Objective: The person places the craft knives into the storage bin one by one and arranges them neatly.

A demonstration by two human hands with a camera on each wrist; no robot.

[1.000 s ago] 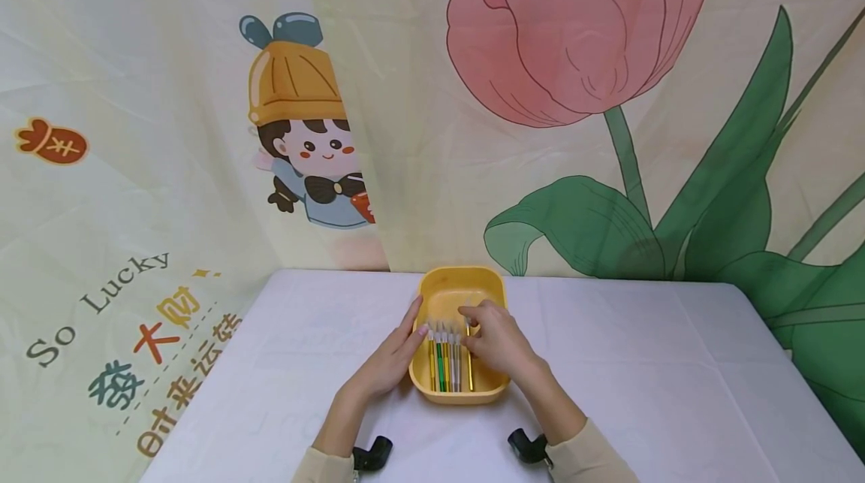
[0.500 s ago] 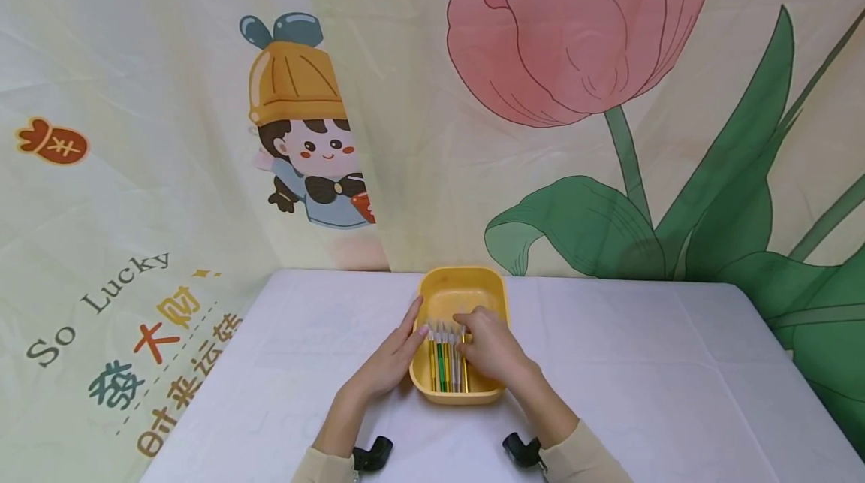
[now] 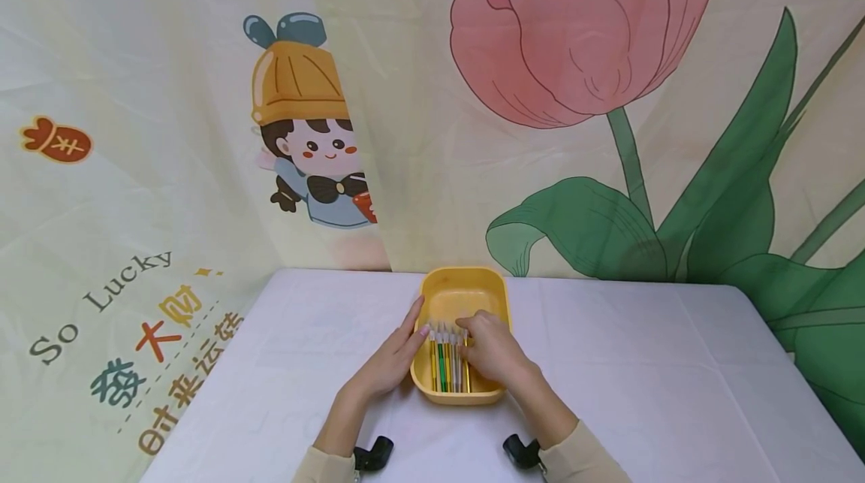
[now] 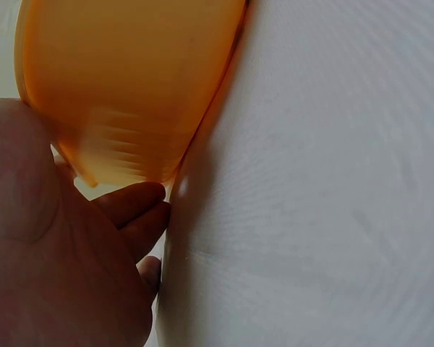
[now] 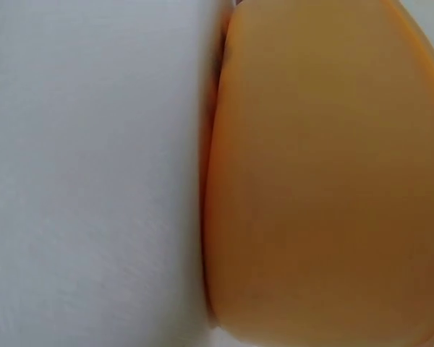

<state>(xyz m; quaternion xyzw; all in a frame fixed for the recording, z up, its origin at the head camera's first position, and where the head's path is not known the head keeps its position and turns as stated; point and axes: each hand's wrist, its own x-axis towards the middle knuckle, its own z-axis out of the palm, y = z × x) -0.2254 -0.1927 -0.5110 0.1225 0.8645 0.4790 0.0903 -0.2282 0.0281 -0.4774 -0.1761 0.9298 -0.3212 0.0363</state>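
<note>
A yellow plastic tray (image 3: 466,399) with rounded corners stands on the white table. Several slim pens (image 3: 444,366) with clear tips lie side by side in its near half, in green, yellow and silver. My left hand (image 3: 387,363) rests along the tray's left wall, fingers fairly straight, the thumb over the rim. In the left wrist view, its fingers (image 4: 141,217) lie low beside the tray wall. My right hand (image 3: 496,348) reaches over the right rim and pinches a gold pen (image 3: 467,376) at the row's right end. Its fingertips partly hide that pen's upper part.
A white cloth (image 3: 628,393) covers the table around the tray. Behind the far edge hangs a printed backdrop (image 3: 419,130) with a tulip and a cartoon figure. Black wrist devices (image 3: 374,454) sit at both sleeves. The right wrist view shows mostly the tray's outer wall (image 5: 325,181).
My right hand has moved a little left with the gold pen, bringing it close beside the row of other pens. The left hand and the tray stay put.
</note>
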